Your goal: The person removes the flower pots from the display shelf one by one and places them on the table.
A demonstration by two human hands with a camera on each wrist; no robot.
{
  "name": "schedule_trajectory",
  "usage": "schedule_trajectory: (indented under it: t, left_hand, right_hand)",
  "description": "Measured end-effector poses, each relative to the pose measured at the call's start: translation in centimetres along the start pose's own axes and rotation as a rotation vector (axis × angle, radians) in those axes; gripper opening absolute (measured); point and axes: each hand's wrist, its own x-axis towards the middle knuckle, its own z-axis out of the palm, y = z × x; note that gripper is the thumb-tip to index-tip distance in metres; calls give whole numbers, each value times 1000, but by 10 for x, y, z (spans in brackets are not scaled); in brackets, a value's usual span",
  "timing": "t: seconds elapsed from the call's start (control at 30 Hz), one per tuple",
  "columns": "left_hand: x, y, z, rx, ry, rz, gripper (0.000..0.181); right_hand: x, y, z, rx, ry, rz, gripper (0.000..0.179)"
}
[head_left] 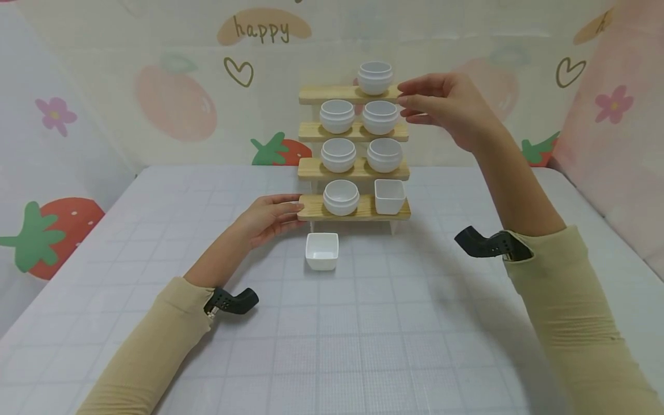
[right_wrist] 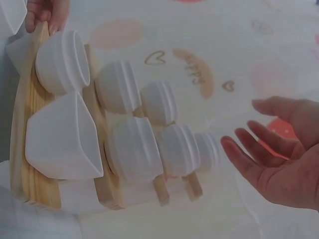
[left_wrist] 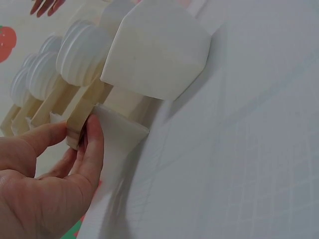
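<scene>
A tiered wooden stand (head_left: pixel 309 132) holds white round bowls on its shelves. At its lowest tier, my left hand (head_left: pixel 270 218) pinches the left end of the wooden board (left_wrist: pixel 82 112) between thumb and fingers. Up by the right end of the top tier is my right hand (head_left: pixel 451 106), its fingers loosely extended and holding nothing in the right wrist view. Nearest to it is the single round bowl (head_left: pixel 375 78) on the top tier. The bottom tier bears a round bowl (head_left: pixel 340 197) at left and a square bowl (head_left: pixel 389 197) at right.
Another square bowl (head_left: pixel 321 252) stands on the white gridded table (head_left: pixel 363 346), in front of the stand. The two middle tiers carry two round bowls each. Behind the table hangs a backdrop (head_left: pixel 181 104) printed with fruit and hearts.
</scene>
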Motion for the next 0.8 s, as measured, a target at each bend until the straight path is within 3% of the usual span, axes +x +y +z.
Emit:
schedule_trajectory:
  t: [0.37,0.8]
  left_hand:
    - [-2,0,0,-6,4,-4,57]
    - [-1,0,-1,-16,-8,4,57]
  right_hand:
    - [10,-3,-3,41,49,51,42]
    - [23,-3,-7,-34,71,95,48]
